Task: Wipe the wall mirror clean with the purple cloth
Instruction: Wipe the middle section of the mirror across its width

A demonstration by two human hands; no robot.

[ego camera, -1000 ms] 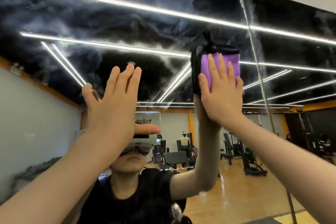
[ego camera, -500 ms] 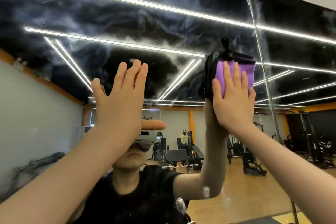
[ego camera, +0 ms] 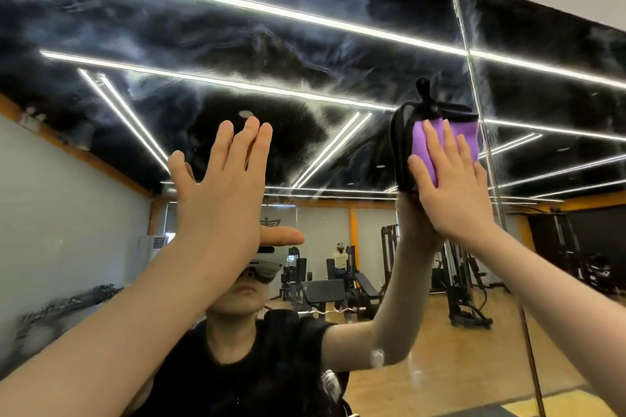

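Up against the glass, head view: everything here is basically arms, mirror and reflection.

Wall mirror: fills nearly the whole view, with hazy whitish smears swirling across the upper part where the dark ceiling and light strips are reflected. A vertical seam between panels runs down the right side.

Right hand: raised high, fingers straight and a bit spread, palm flat on the purple cloth and pushing it onto the glass. Not curled round it, just pressing.

Purple cloth: folded into a pad, sandwiched between the right palm and the mirror, just left of the seam. The top edge and upper right corner stick out past the fingertips.

Black thing: a dark shape hugs the left side and top of the cloth, with a little knob poking up. Honestly can't tell what it is.

Left hand: also up, fingers straight and close together, thumb out to the side, holding nothing. It sits at the glass and looks flat against it, well apart from the cloth.

Reflection: person in a black top with a headset, plus gym benches and machines on a wooden floor behind.
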